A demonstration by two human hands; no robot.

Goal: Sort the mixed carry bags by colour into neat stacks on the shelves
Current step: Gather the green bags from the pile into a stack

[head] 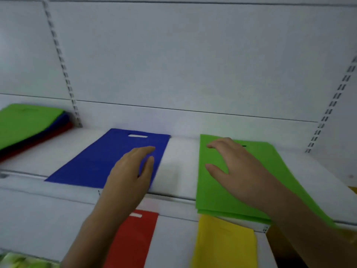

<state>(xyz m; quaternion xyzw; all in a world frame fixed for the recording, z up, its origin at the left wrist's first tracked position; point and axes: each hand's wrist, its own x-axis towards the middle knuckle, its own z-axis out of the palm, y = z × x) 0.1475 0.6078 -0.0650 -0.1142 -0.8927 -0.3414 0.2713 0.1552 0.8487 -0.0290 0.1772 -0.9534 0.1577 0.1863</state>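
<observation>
Head-camera view shows a white metal shelf (181,163) holding a flat blue fabric carry bag (100,159) with a cut-out handle at its far end. The left hand (131,171) lies open, fingers spread, on that bag's right side. To the right, the right hand (237,167) presses flat and open on a stack of flat green carry bags (216,192). At far left sits a mixed pile of green, blue and red bags (29,124). On the lower shelf, nearer, lie a red bag (133,238) and a yellow bag (224,244).
</observation>
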